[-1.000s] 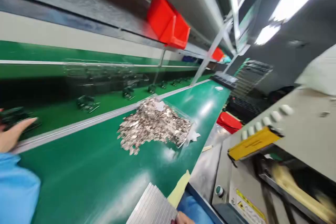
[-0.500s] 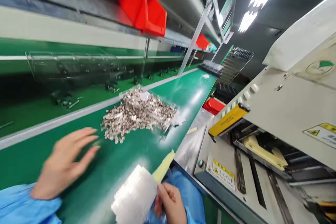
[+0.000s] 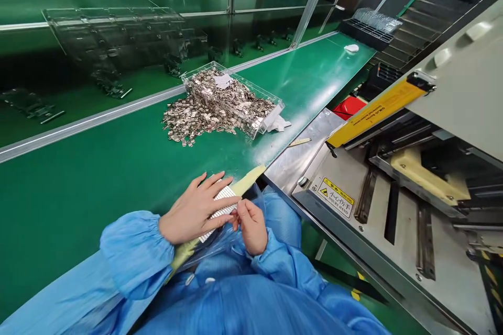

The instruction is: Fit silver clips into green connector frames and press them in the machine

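My left hand [image 3: 196, 210] lies with spread fingers across a white ridged sheet [image 3: 225, 193] at the front edge of the green bench, covering much of it. At the sheet's right side, my right hand [image 3: 252, 225] pinches its edge between thumb and fingers. A pale yellow strip [image 3: 249, 180] sticks out beyond the sheet, and more yellow shows below my left wrist. Farther back, a heap of small silvery metal pieces [image 3: 198, 121] spills from a clear plastic box [image 3: 259, 124], tipped on the bench. White scraps lie in and beside that box.
To the right stands a machine with a yellow bar [image 3: 377, 111], a warning label [image 3: 335, 197] and slotted rails. A metal plate [image 3: 288, 167] adjoins the bench [image 3: 98, 183]. Black trays [image 3: 367, 31] sit at the far end; a red bin [image 3: 349, 107] is below.
My left hand has moved right and come down onto the white sheet. My right hand still holds its edge. The camera has tilted down, so the shelf's near red bin is out of view.
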The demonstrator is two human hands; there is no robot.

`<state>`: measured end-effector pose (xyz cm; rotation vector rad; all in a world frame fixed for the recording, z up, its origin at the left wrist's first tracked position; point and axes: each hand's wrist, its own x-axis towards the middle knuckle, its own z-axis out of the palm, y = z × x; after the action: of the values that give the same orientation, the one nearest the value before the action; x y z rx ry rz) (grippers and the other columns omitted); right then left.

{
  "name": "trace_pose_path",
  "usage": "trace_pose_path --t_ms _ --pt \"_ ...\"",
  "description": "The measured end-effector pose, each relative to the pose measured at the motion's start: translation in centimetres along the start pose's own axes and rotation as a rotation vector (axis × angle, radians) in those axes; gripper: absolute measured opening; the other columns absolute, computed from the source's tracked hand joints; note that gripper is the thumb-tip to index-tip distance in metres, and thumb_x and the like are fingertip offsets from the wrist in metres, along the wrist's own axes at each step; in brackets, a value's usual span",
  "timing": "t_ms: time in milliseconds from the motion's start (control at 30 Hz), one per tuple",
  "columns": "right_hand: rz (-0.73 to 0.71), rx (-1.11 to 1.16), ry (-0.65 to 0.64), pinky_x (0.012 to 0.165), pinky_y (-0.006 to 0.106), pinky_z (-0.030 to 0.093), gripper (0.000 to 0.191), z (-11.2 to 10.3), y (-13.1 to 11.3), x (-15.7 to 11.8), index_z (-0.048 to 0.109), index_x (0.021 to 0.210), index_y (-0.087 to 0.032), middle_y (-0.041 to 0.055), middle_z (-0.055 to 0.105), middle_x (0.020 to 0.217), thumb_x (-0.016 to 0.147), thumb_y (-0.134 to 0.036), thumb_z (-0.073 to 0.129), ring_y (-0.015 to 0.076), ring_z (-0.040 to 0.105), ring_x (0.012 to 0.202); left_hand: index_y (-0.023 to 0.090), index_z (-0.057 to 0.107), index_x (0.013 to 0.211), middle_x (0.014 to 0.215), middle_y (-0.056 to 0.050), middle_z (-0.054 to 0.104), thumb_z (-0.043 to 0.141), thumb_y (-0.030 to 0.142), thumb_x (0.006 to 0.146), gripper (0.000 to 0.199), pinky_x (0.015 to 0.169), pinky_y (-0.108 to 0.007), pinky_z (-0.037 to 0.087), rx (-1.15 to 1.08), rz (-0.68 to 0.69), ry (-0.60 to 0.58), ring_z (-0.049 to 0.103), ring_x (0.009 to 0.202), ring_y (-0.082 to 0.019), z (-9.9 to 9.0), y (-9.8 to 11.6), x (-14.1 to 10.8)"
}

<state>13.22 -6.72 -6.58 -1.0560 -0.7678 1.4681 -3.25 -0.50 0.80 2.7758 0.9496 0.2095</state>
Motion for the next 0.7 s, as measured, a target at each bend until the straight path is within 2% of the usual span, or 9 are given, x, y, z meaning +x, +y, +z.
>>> trace_pose_path --t_ms 233,400,533,700 --pt "0.031 0.09 -0.014 0.046 0.022 0.028 0.046 -0.2 0.6 0.4 0.055 0.067 -0.018 -0.003 0.05 0.053 0.079 -0.061 0.064 0.0085 0.038 0.046 0.044 0.048 0.135 0.148 -0.006 0.044 0.047 0.041 0.093 0.042 0.106 -0.059 0.032 0.014 -0.063 0.041 0.034 0.139 -0.034 0.3 0.8 0.1" --pt "0.061 0.114 -0.061 0.045 0.024 0.027 0.046 -0.3 -0.6 0.7 0.05 0.063 -0.02 -0.0034 0.045 0.05 0.078 -0.061 0.062 0.0094 0.034 0.043 0.044 0.051 0.132 0.147 -0.006 0.045 0.048 0.042 0.091 0.041 0.105 -0.058 0.033 0.023 -0.078 0.042 0.035 0.139 -0.033 0.5 0.9 0.0" --pt "0.051 0.066 -0.077 0.045 0.024 0.026 0.047 -1.5 -1.8 0.8 0.045 0.058 -0.021 -0.0042 0.042 0.048 0.08 -0.06 0.058 0.0097 0.033 0.043 0.043 0.055 0.129 0.147 -0.006 0.045 0.049 0.041 0.091 0.039 0.104 -0.058 0.034 0.019 -0.115 0.064 0.035 0.138 -0.034 0.5 1.0 0.1" --pt "0.119 -0.098 -0.23 0.042 0.022 0.028 0.046 -2.0 -2.5 -0.2 0.056 0.063 -0.018 -0.0027 0.052 0.049 0.082 -0.059 0.062 0.0084 0.039 0.04 0.041 0.057 0.127 0.145 -0.008 0.048 0.046 0.041 0.093 0.036 0.103 -0.056 0.036 0.033 -0.169 0.084 0.037 0.138 -0.034 0.4 1.2 0.4"
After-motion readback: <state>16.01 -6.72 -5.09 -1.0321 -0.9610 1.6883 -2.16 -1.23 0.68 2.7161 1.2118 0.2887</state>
